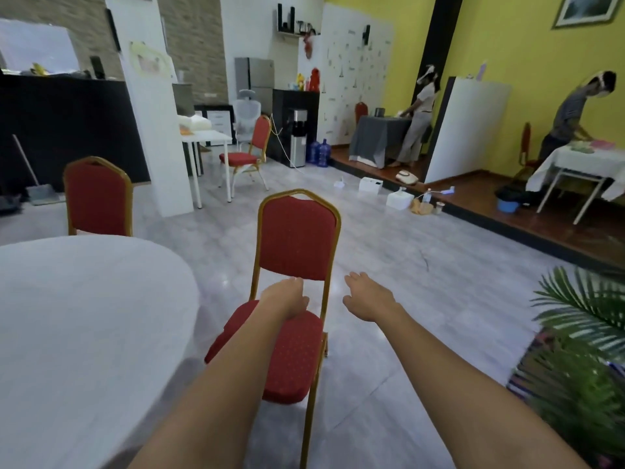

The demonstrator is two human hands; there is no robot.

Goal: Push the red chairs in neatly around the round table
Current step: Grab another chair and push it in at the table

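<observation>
A red chair with a gold frame [297, 238] stands in front of me, to the right of the round table under a white cloth [84, 316], its seat pointing my way and apart from the table edge. My left hand [285, 296] reaches out over the rear of the seat, below the backrest, fingers loosely together and holding nothing. My right hand [367, 294] hovers to the right of the chair frame, open and not touching it. A second red chair [98, 198] stands at the table's far side, its seat hidden by the tabletop.
A third red chair [248, 150] stands by a white desk [206, 138] farther back. A potted palm [585, 333] is close on my right. Boxes and small items [399, 198] lie on the grey tile floor beside a raised wooden platform [507, 214], where two people work at tables.
</observation>
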